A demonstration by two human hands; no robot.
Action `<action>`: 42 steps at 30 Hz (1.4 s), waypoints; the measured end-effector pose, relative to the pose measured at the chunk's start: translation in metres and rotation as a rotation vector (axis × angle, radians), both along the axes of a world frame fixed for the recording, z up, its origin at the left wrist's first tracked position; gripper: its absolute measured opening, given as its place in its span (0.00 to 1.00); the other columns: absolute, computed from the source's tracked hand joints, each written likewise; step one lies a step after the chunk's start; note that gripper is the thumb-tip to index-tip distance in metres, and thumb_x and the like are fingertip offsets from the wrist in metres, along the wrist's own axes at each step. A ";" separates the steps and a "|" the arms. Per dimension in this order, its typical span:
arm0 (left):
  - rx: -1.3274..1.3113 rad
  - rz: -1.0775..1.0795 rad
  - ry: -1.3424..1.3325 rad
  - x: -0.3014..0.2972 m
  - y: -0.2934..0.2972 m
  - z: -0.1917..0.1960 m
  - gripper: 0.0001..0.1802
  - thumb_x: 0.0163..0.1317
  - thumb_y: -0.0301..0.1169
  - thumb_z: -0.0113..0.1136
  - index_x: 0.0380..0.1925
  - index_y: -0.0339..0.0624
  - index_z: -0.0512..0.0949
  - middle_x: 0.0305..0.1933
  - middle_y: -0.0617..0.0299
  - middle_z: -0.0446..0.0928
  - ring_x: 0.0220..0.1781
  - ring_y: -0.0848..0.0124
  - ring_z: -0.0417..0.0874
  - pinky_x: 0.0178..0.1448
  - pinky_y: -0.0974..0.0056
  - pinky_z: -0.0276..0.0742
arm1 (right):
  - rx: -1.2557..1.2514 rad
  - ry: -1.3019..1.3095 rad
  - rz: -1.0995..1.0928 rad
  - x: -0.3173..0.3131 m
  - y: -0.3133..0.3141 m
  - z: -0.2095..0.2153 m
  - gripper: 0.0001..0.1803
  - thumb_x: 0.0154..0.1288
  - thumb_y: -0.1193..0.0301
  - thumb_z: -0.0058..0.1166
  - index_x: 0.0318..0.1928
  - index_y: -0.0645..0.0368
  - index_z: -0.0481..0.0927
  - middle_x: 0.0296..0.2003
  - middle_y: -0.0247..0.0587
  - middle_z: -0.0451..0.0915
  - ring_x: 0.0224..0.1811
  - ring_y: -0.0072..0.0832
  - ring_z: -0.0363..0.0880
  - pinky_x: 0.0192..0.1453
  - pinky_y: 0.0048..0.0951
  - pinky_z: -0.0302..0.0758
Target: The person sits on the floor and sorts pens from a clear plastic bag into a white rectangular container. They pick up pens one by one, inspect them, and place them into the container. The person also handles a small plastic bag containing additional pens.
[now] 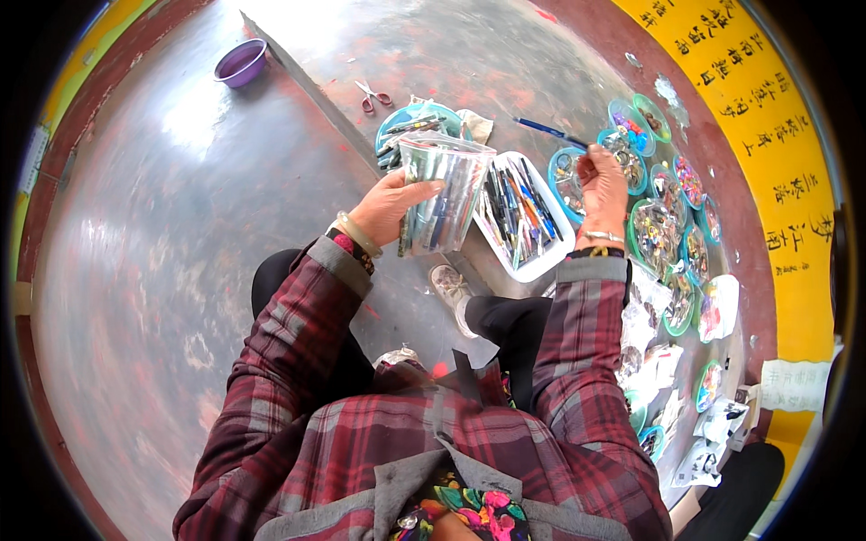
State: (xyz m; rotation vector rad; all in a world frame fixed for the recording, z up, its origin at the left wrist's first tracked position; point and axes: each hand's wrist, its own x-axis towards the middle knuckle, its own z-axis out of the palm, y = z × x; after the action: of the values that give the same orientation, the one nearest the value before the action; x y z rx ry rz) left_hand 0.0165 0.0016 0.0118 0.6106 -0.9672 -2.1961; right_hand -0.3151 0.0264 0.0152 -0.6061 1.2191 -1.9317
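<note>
My left hand (390,206) grips a clear zip bag (442,194) with several pens inside, held upright in front of me. Out to the right, my right hand (603,185) pinches one end of a dark blue pen (550,131), which points away to the left. Between the two hands stands a white rectangular tray (521,268) filled with loose pens, black, orange and blue among them. Just beyond the bag is a round light-blue basket (386,122) holding more dark pens, partly hidden by the bag.
Red-handled scissors (372,96) lie on the floor beyond the basket. A purple basin (241,63) sits far left. Along the right wall, several round baskets (657,230) of small items crowd together, with plastic bags (717,308) beside them. My shoe (449,293) is close to the tray.
</note>
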 end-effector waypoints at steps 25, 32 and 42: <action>-0.021 -0.227 -0.158 -0.011 0.012 -0.003 0.20 0.62 0.28 0.57 0.54 0.37 0.70 0.49 0.64 0.75 0.47 0.74 0.76 0.52 0.65 0.75 | -0.149 0.069 0.292 0.079 0.008 0.044 0.12 0.61 0.76 0.55 0.46 0.64 0.74 0.33 0.45 0.81 0.31 0.26 0.81 0.30 0.18 0.78; 0.018 -0.205 -0.119 -0.010 0.012 -0.006 0.20 0.63 0.30 0.56 0.54 0.36 0.70 0.49 0.61 0.75 0.47 0.73 0.77 0.52 0.64 0.75 | -0.073 0.198 0.351 0.105 0.006 0.034 0.12 0.59 0.76 0.57 0.44 0.61 0.74 0.30 0.41 0.81 0.29 0.22 0.80 0.29 0.18 0.77; 0.074 -0.128 -0.042 -0.009 0.009 -0.010 0.17 0.64 0.29 0.53 0.52 0.36 0.70 0.48 0.60 0.75 0.47 0.71 0.78 0.51 0.63 0.77 | -0.023 0.366 0.383 0.132 0.006 0.018 0.11 0.55 0.73 0.63 0.39 0.61 0.79 0.25 0.35 0.80 0.26 0.14 0.73 0.29 0.17 0.68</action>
State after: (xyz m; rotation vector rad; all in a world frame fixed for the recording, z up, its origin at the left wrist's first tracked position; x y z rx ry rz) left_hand 0.0074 0.0110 0.0022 0.6477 -0.9742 -2.3493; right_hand -0.1827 0.0325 0.0330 -1.1540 1.1917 -1.5555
